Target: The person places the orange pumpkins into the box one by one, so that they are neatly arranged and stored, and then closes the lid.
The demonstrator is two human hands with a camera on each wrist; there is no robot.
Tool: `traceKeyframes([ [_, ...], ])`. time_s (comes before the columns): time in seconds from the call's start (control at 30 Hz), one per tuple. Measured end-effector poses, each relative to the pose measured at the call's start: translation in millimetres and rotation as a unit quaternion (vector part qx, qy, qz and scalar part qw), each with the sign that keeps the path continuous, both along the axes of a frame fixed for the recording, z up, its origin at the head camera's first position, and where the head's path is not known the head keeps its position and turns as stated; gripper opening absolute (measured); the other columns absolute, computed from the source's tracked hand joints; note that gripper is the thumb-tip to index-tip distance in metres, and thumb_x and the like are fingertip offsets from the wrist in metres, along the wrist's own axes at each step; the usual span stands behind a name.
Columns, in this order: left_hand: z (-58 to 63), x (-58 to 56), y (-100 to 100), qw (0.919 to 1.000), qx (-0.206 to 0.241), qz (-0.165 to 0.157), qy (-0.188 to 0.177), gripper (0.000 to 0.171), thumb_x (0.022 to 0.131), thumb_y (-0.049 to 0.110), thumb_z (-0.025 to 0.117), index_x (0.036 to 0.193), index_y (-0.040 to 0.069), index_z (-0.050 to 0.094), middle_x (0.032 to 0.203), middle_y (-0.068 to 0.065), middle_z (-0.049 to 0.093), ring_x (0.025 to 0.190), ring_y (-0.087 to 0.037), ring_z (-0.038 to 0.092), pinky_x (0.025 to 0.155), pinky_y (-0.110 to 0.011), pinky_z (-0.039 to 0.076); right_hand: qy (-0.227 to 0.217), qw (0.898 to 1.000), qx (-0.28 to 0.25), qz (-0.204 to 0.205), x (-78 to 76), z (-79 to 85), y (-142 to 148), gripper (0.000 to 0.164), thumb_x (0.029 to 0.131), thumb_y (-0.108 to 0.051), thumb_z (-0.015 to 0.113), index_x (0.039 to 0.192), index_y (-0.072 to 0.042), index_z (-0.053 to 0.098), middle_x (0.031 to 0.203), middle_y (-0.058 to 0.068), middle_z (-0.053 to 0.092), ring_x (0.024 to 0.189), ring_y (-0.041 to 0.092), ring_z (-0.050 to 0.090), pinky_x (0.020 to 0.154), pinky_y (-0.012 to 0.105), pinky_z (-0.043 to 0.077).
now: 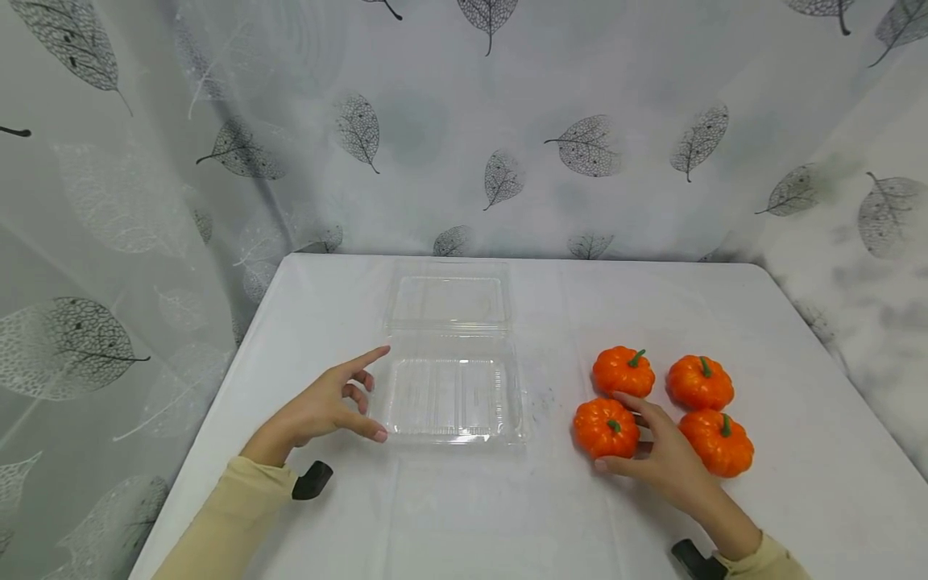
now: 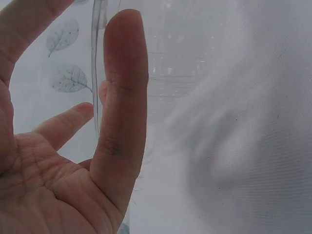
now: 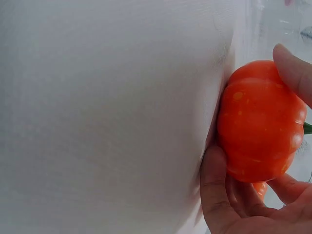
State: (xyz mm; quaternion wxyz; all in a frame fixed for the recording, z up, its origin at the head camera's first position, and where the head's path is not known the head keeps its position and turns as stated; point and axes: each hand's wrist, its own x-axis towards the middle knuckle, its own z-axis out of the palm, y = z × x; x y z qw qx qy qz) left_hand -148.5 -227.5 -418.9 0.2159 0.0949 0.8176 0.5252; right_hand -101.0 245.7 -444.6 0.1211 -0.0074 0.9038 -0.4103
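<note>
My right hand (image 1: 663, 459) grips a small orange pumpkin (image 1: 605, 428) with a green stem, the nearest on the left of a cluster. In the right wrist view, the thumb lies on one side of this pumpkin (image 3: 261, 122) and the fingers on the other; it still stands on the table. My left hand (image 1: 322, 409) is at the left side of a clear plastic clamshell box (image 1: 448, 440), thumb and forefinger spread along its edge. That box lies with its lid (image 1: 449, 300) folded back. In the left wrist view, the thumb (image 2: 124, 87) partly hides the box edge.
Three more pumpkins stand close to the right hand: one behind (image 1: 622, 371), one at the back right (image 1: 699, 383) and one at the right (image 1: 716, 443). A white cloth (image 1: 478, 515) covers the table. Leaf-patterned curtains (image 1: 435, 121) hang behind and at both sides.
</note>
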Motion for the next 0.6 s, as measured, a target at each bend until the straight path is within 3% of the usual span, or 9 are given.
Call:
traceKeyframes([
  [0.6,-6.4,0.0,-2.9,0.9993,0.03,0.006,-0.019,0.116,0.065,0.009,0.096,0.16,0.021,0.031,0.116,-0.02,0.044,0.079,-0.02,0.054,0.066,-0.031,0.047,0.013,1.0,-0.024,0.012,-3.6,-0.1,-9.0,0.099,0.073,-0.036,0.092,0.152,-0.01,0.039,0.142,0.019,0.045,0.116,0.037,0.054,0.087,0.046,0.055],
])
